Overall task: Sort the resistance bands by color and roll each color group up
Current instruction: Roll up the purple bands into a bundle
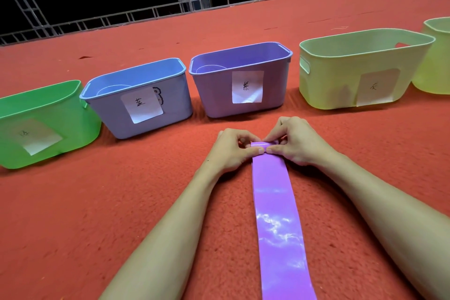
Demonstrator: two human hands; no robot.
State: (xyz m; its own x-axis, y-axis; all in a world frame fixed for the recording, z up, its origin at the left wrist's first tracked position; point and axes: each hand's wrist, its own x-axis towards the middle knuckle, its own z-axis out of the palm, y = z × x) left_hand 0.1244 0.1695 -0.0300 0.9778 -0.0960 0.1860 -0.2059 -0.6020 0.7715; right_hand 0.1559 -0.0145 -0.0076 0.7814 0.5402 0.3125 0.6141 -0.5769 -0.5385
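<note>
One purple resistance band lies flat on the red carpet. It runs from the bottom edge of the view, between the two forearms, up to the hands. Its far end is turned over into a small roll, and both hands are clamped on that roll. The left hand and right hand sit close together, thumbs meeting tip to tip on the near side of the roll and fingers curled over its far side.

Five plastic bins stand in a row beyond the hands. Well off to the left of the left hand is a green bin. Ahead and to the left stands a blue bin, and a purple bin is nearest, straight ahead of the hands. Ahead and to the right of the right hand is a yellow-green bin. Past it a pale green bin is cut off by the right edge.

Four white paper labels show, one per bin, each handwritten. The label on the blue bin reads 蓝, with a black scalloped mark just beside it. The label on the purple bin reads 紫. The writing on the label on the green bin and the label on the yellow-green bin is too faint to read.

A metal truss railing runs along the far edge of the carpet.
</note>
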